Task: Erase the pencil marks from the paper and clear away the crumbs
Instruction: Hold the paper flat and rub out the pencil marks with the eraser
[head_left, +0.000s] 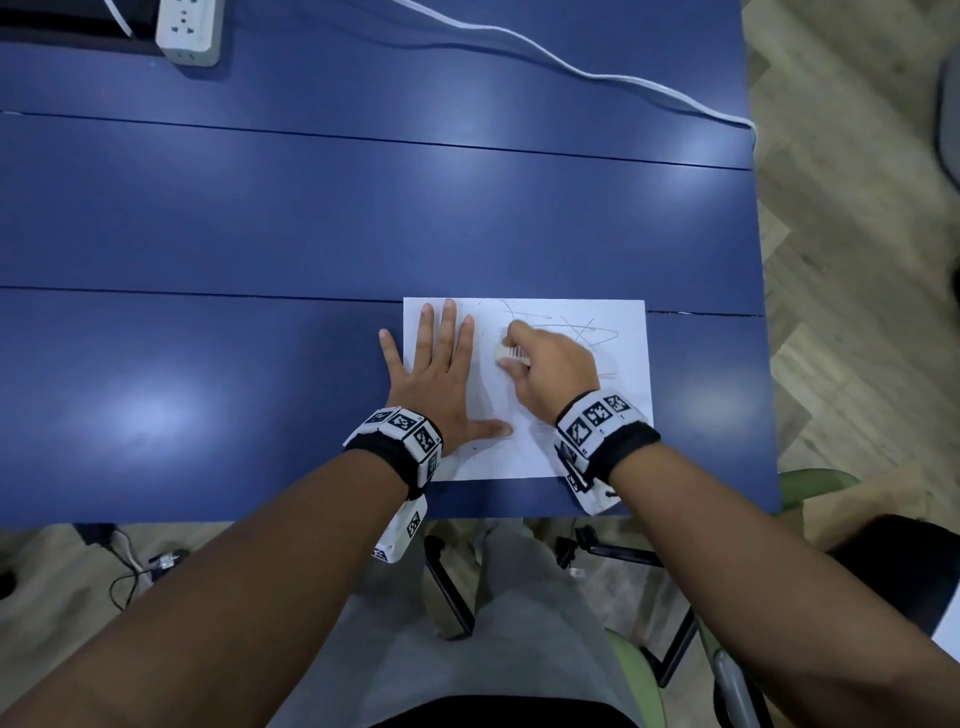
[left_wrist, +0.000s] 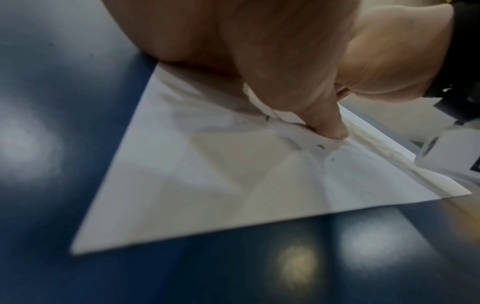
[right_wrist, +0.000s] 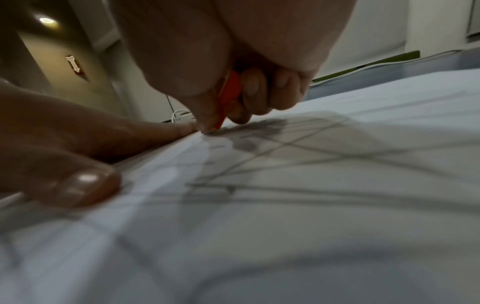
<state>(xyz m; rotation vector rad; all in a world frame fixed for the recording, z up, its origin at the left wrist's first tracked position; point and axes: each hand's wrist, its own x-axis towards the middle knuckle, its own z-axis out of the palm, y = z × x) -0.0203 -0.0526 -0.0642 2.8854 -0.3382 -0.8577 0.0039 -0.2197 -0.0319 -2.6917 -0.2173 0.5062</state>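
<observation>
A white sheet of paper (head_left: 498, 457) lies on the blue table (head_left: 260, 234) near its front right corner. Grey pencil scribbles (head_left: 582, 330) cover its upper right part. My left hand (head_left: 441, 364) lies flat on the sheet's left side, fingers straight and spread, thumb (left_wrist: 327, 123) pressing down. My right hand (head_left: 511, 353) grips a white eraser (head_left: 506, 352) with an orange sleeve (right_wrist: 231, 92), its tip on the paper (right_wrist: 285, 205) at the scribbles' left end. A few dark crumbs (left_wrist: 322, 146) lie near the left thumb.
A white power strip (head_left: 189, 31) sits at the far left of the table, and a white cable (head_left: 571, 67) runs across the back to the right edge. A green chair (head_left: 815, 483) stands beyond the table's right front corner.
</observation>
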